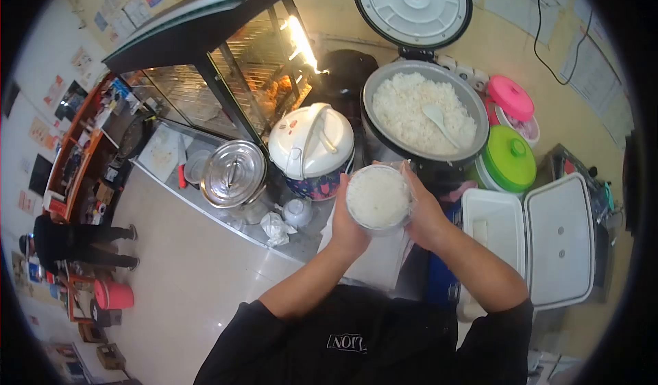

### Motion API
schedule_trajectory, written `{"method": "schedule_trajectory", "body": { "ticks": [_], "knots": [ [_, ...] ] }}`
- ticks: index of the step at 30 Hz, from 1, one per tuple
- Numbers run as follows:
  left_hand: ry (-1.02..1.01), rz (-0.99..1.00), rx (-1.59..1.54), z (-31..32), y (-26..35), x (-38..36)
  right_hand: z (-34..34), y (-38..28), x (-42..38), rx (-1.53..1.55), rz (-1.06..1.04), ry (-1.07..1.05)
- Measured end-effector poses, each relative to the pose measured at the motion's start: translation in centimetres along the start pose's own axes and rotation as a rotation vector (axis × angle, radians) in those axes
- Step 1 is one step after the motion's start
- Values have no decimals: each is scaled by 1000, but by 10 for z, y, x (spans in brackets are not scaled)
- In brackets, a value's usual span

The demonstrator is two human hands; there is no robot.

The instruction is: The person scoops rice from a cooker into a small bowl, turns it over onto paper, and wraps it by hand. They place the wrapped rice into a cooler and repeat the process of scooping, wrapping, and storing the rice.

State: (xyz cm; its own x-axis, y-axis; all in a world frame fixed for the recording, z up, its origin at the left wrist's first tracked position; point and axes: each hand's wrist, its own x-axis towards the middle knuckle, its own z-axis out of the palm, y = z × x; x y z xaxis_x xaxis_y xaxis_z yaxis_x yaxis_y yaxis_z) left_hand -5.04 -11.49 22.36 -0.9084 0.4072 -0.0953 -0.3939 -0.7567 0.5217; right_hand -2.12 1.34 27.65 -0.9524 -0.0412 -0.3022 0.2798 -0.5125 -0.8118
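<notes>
Between my two hands is a round container of white rice (378, 197), with clear plastic around its rim. My left hand (348, 224) wraps its left side and my right hand (426, 214) holds its right side. Above and to the right, an open rice cooker (371, 114) is full of cooked rice (411, 104), and a white paddle (440, 125) lies on the rice. White sheets (377, 258) lie on the counter below the container. A closed white cooker with a floral base (312, 142) stands to the left of my hands.
A lidded steel pot (233, 174), small white bowl (297, 212) and crumpled plastic (276, 229) stand left, below a lit glass display case (205, 83). Right are a green-lidded tub (509, 159) and an open white cooler (493, 231). A person (62, 241) stands far left.
</notes>
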Motion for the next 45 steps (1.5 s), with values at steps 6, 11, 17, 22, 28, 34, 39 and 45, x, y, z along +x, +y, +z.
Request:
{"method": "schedule_trajectory", "body": {
  "ticks": [6, 11, 17, 22, 28, 34, 39, 45],
  "knots": [
    [-83, 471, 1542, -102, 13, -2, -40, 65, 16, 423, 329, -235],
    [-307, 183, 1839, -282, -4, -14, -81, 169, 24, 453, 285, 261],
    [-647, 338, 2083, -319, 2, -45, -100, 259, 46, -610, -368, 654],
    [-671, 264, 2074, -317, 7, -42, -77, 267, 69, -1604, -319, 530],
    [-636, 143, 2007, -302, 11, -15, -90, 266, 74, -1529, -183, 455],
    [-538, 228, 2032, -308, -12, 5, -94, 239, 78, -1431, 41, 324],
    [-227, 151, 2050, -305, -39, 34, -98, 242, 82, -1494, 27, 328],
    [-66, -25, 2024, -281, -52, 47, -106, 252, 71, -1517, -91, 356]
  ]
}}
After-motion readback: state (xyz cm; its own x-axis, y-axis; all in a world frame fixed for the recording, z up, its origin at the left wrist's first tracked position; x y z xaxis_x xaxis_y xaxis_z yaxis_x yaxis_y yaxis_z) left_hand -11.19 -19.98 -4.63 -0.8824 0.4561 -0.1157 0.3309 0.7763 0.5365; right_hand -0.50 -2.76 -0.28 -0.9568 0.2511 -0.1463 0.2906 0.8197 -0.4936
